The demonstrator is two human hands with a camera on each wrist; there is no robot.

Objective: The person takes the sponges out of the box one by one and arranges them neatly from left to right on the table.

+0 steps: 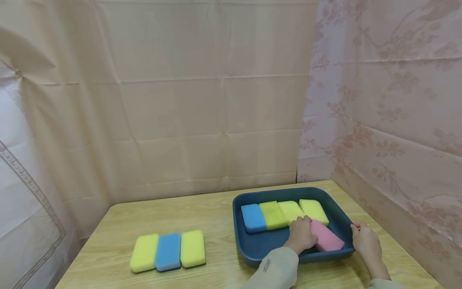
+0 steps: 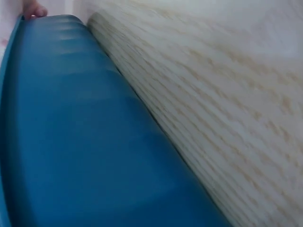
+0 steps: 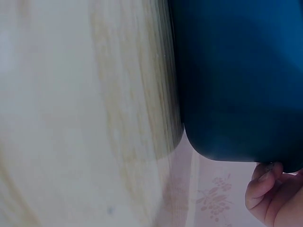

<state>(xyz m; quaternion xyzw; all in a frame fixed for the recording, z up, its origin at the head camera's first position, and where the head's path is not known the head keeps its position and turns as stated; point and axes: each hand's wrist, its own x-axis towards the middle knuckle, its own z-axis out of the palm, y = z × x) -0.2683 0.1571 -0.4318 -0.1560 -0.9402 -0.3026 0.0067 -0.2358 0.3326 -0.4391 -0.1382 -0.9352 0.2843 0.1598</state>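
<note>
In the head view my left hand (image 1: 301,234) reaches over the front side of a dark blue tray (image 1: 255,252) and grips a pink sponge (image 1: 327,237). The sponge lies tilted at the tray's front right corner, its left end behind the fingers. My right hand (image 1: 367,243) pinches the tray's rim at the right side; the right wrist view shows this hand (image 3: 277,194) at the tray's corner. Behind the pink sponge, a blue sponge (image 1: 253,218) and several yellow ones (image 1: 313,211) stand in a row inside the tray. The left wrist view shows the tray's outer wall (image 2: 90,127).
On the wooden table (image 1: 173,218) to the left, a yellow sponge (image 1: 144,253), a blue sponge (image 1: 168,251) and another yellow sponge (image 1: 193,248) lie side by side. A beige curtain (image 1: 202,100) hangs behind, and a floral cloth (image 1: 400,112) hangs along the right.
</note>
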